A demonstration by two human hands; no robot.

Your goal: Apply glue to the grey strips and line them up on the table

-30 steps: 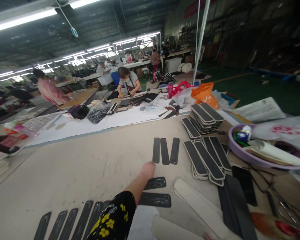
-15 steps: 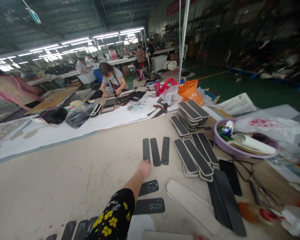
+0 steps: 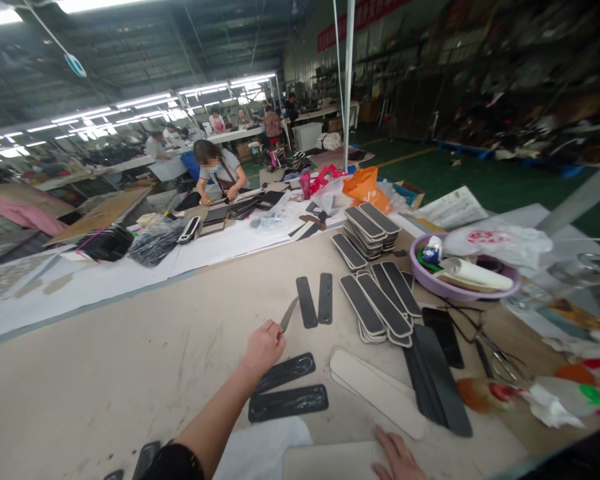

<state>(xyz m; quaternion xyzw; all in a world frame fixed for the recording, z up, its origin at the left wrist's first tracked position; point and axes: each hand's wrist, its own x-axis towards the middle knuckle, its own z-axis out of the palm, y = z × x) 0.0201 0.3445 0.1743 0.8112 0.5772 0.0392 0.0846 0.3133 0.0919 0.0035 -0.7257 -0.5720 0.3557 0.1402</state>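
Note:
My left hand [image 3: 266, 347] is closed on a dark strip [image 3: 290, 315], lifted and turned nearly edge-on. Just to its right lie two shiny dark strips [image 3: 307, 303]. Closer to me, two more glossy strips [image 3: 287, 403] rest flat beside my left forearm. At the bottom, my right hand [image 3: 397, 457] lies with fingers apart at the edge of a pale beige panel [image 3: 330, 461]. A white sheet [image 3: 265, 448] shows partly under that panel. Long beige strips [image 3: 375, 390] overlap on the table above my right hand.
Stacks of dark pieces with pale borders [image 3: 377, 303] stand on the right, near long black strips [image 3: 437, 383]. Farther right are a purple basin [image 3: 463, 292], a phone-like black slab [image 3: 443, 337] and scissors [image 3: 505, 363]. A co-worker [image 3: 217, 170] works across the table.
My left hand has taken the leftmost of three upright strips and drawn it toward me and left. My right hand has come further into view. The camera view has shifted somewhat.

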